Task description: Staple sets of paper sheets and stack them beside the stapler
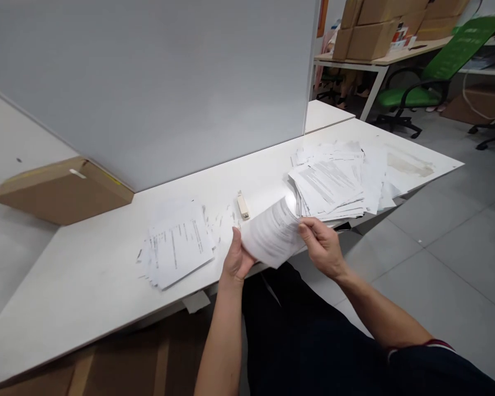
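Observation:
Both hands hold one thin bundle of printed sheets [272,234] just above the near edge of the white table [86,275]. My left hand [236,257] grips its left edge, thumb on top. My right hand [322,245] pinches its right edge, and the sheets bow upward between them. A small beige stapler [243,207] lies on the table right behind the bundle. A messy stack of printed sheets [177,245] lies left of my hands. A larger, thicker pile of papers [338,179] lies to the right.
A tall grey partition [157,82] stands along the table's far side. A flat cardboard box [61,190] leans at the left. Beyond the table's right end are grey floor tiles, a green office chair [429,82] and cardboard boxes [379,27] on another desk.

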`<state>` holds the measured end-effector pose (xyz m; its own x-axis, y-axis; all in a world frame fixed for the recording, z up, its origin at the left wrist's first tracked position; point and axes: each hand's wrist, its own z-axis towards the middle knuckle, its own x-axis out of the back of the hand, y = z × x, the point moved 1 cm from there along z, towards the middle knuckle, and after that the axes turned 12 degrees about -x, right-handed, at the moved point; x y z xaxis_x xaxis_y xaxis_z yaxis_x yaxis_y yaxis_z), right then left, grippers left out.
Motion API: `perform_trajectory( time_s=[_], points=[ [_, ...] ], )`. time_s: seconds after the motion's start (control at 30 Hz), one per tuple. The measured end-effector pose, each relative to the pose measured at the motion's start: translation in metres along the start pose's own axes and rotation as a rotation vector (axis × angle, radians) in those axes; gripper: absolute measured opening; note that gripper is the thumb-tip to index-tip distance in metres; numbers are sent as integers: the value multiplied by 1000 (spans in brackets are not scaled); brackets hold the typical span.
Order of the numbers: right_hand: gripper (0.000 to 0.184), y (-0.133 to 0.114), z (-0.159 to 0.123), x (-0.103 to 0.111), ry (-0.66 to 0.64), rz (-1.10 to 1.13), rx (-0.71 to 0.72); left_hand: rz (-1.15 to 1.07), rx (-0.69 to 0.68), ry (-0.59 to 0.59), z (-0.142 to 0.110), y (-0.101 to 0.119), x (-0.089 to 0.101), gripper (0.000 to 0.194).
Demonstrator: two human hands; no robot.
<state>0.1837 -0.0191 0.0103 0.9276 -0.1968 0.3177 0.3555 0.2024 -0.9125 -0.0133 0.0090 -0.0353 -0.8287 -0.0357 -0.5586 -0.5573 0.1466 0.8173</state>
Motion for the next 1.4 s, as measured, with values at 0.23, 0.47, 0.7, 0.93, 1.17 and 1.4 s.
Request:
perform_trajectory(
  time_s=[0.23, 0.47, 0.7, 0.93, 1.17, 1.4],
  points=[
    [34, 27, 9, 0, -297, 72, -219, 29, -221, 176, 4, 16, 14, 40],
    [39, 74, 95, 32, 185, -732, 11, 91, -272, 168, 20, 5, 36, 47],
    [36, 78, 109, 26, 14, -1050, 16, 138, -200, 145, 16, 1, 39, 45],
    [36, 48, 98, 42, 248, -984, -13, 125, -191, 160, 14, 1, 39, 43],
    [26, 3, 65, 41, 310, -97, 51, 97, -182, 197, 13, 3, 36, 39],
    [26, 48, 55, -18, -142, -64, -291, 13, -188, 216, 16, 3, 33, 36]
  ],
)
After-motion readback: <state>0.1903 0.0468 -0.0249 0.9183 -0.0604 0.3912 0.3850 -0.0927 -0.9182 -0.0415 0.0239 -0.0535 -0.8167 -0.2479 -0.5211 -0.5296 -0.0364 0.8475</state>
